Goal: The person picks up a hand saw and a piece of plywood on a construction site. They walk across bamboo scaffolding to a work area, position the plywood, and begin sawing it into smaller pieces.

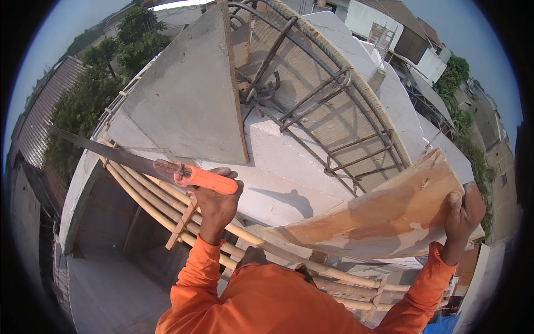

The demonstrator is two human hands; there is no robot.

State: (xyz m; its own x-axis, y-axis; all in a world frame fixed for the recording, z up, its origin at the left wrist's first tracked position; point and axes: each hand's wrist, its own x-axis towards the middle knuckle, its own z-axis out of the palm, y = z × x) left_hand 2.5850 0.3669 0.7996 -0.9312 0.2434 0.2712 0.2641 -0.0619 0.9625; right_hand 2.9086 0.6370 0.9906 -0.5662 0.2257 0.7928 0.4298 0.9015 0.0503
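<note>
My left hand (216, 205) is closed around the orange handle of a handsaw (207, 179). The saw's long dark blade points out to the left, above the bamboo poles. On the right, my right hand (466, 214) grips the outer end of a wooden board (378, 214), with the thumb on its near face. This board is stained brown and orange and slants down toward the middle, over white blocks (267, 192). A large grey triangular board (183, 100) stands beyond the saw.
A bent steel rebar cage (361, 158) rises along the curved formwork beyond the blocks. Lashed bamboo poles (150, 195) cross in front of my body. The edge drops away at left toward a lower concrete surface (117, 289). Roofs and trees stand farther off.
</note>
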